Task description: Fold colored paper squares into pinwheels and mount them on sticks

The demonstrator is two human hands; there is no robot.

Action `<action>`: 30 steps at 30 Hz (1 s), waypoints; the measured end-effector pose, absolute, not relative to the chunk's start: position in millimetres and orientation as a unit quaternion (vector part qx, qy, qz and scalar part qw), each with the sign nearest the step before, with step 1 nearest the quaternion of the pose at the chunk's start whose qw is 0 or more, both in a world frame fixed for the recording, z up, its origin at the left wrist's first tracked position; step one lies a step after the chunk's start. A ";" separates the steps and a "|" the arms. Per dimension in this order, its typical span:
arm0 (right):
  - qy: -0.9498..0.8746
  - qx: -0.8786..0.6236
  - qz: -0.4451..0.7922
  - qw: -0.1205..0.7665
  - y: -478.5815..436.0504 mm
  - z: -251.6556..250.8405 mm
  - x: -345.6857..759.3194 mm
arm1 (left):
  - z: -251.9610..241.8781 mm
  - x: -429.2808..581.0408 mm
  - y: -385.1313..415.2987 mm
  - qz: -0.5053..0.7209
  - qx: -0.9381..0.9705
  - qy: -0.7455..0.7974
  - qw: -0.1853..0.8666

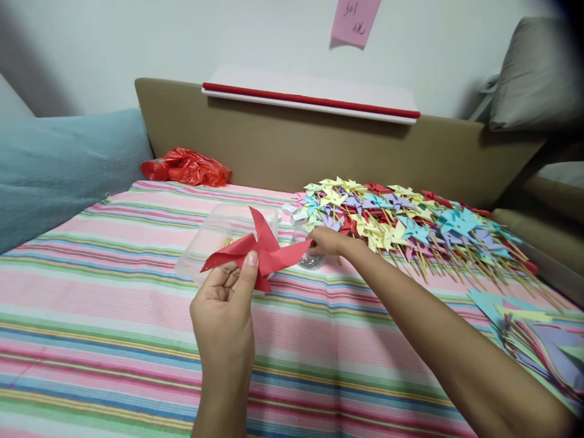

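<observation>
A red paper pinwheel (269, 250) without a stick is pinched between the thumb and fingers of my left hand (228, 298), the thumb pressed near its centre. My right hand (327, 241) reaches over a small clear tub (312, 261) that contains tiny shiny metal pieces. Its fingers are curled together, their tips partly hidden behind a pinwheel blade; what they hold, if anything, cannot be made out. Behind the pinwheel lies a translucent plastic box (194, 252) with thin yellowish sticks in it.
Many finished pinwheels (392, 213) on sticks lie at the back right. Coloured paper sheets (542, 347) are stacked at the right edge. A red plastic bag (191, 167) rests by the brown headboard (292, 152). Striped cloth (137, 340) covers the bed; a blue pillow (68, 164) is left.
</observation>
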State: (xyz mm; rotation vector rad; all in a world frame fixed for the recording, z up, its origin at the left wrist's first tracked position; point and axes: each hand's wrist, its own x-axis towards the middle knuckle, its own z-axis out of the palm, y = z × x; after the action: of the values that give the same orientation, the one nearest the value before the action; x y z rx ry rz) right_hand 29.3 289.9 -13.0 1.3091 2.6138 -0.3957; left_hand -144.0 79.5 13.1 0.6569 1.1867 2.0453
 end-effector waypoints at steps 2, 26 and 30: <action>0.880 0.446 -0.128 0.101 291.7 -15.7 30.5 | 13.3 -144.5 79.6 0.785 0.251 0.455 0.337; 0.875 0.448 -0.134 0.124 287.6 -9.7 23.5 | 14.6 -145.5 77.6 0.789 0.243 0.444 0.348; 0.875 0.449 -0.142 0.114 289.1 -11.7 23.1 | 14.8 -146.3 78.0 0.791 0.243 0.442 0.346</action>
State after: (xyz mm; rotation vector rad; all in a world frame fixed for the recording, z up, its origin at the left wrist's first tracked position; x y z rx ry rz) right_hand 23.1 289.1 -11.7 1.3152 2.5646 -0.4163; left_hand -146.3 78.0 14.8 0.6305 1.1474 2.0536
